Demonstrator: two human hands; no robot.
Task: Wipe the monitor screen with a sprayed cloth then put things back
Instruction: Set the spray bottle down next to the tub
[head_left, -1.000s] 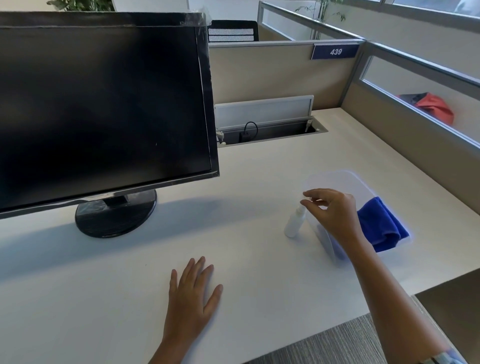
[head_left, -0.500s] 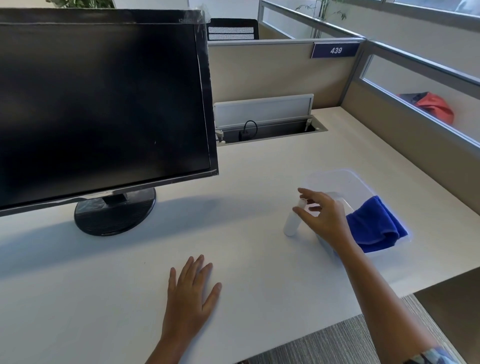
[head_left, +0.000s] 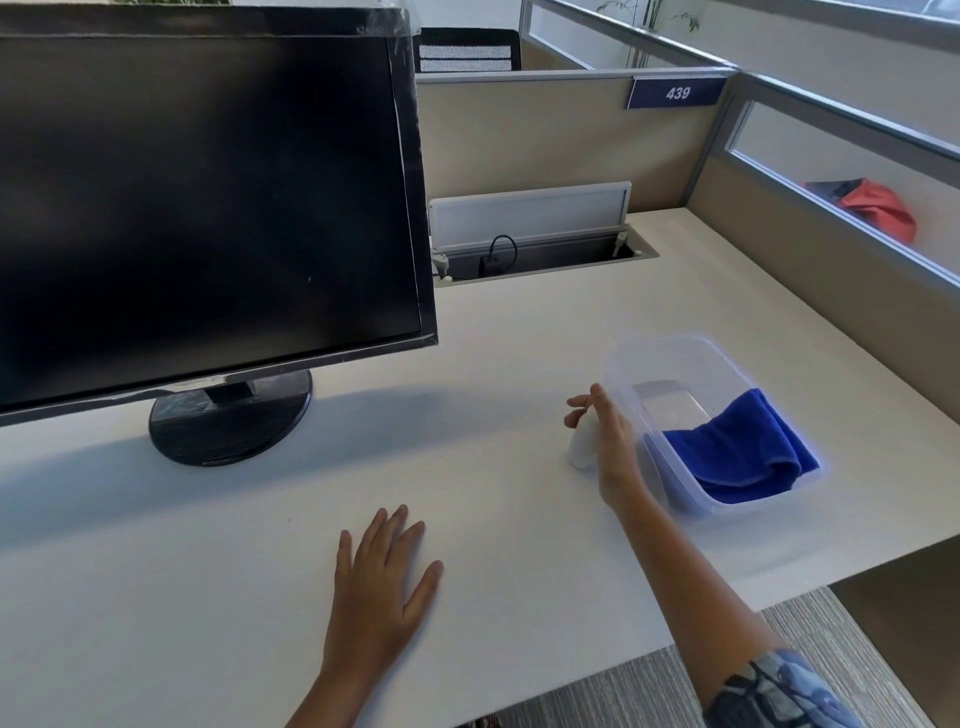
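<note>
A black monitor (head_left: 208, 197) with a dark screen stands at the left on a round base (head_left: 228, 421). A small white spray bottle (head_left: 581, 451) stands on the desk beside a clear plastic box (head_left: 660, 353). My right hand (head_left: 610, 447) is wrapped around the bottle, which is mostly hidden behind the palm. A folded blue cloth (head_left: 737, 449) lies in the box. My left hand (head_left: 379, 577) rests flat on the desk near the front edge, fingers spread.
A white desk (head_left: 467, 364) has an open cable tray (head_left: 540, 254) with a plug at the back. Beige partitions enclose the back and right, one with a sign "439" (head_left: 678, 93). A red bag (head_left: 878, 208) lies beyond the right partition.
My right hand dropped from above the box's near edge to the spray bottle and closed around it. The left hand stayed flat on the desk.
</note>
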